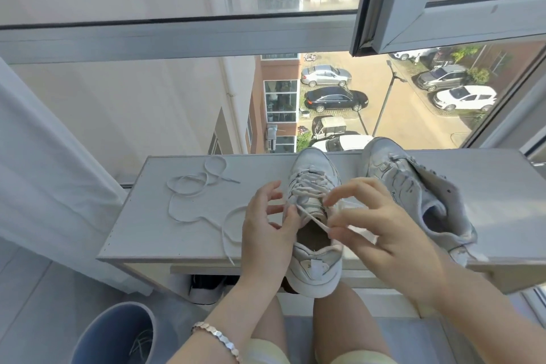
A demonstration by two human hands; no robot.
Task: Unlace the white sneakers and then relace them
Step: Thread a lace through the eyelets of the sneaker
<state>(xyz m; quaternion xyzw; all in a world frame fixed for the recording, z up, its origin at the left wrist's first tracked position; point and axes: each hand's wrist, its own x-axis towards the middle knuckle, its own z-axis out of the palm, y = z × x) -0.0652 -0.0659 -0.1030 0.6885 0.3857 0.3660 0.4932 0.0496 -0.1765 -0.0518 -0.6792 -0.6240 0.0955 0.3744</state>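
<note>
Far left: a white curtain (44, 156), and low beside it a blue bin (112, 331). Further right, on the pale shelf (141, 233) under the window, a loose lace (189, 186) in several curls, apart from both shoes, with one end over the front edge.

Next, the left hand (266, 233), with a metal bracelet (217, 340) on the wrist. Fingers spread and relaxed, gripping nothing. Thumb against the left edge of the middle sneaker (313, 183), near the top eyelets.

Then that middle sneaker itself: upright on the shelf, toe toward the window, heel out past the front edge. Across its tongue, the threaded lace (311, 217), with a free stretch drawn straight over the shoe opening, from the left side toward the right.

After this, the right hand (384, 233), pinching the end of the threaded lace between thumb and fingers, index finger raised above the crossed rows.

Last, just behind the right hand, the right sneaker (413, 186), on the same shelf, tilted to one side, toe toward the window, upper flaps spread open.
</note>
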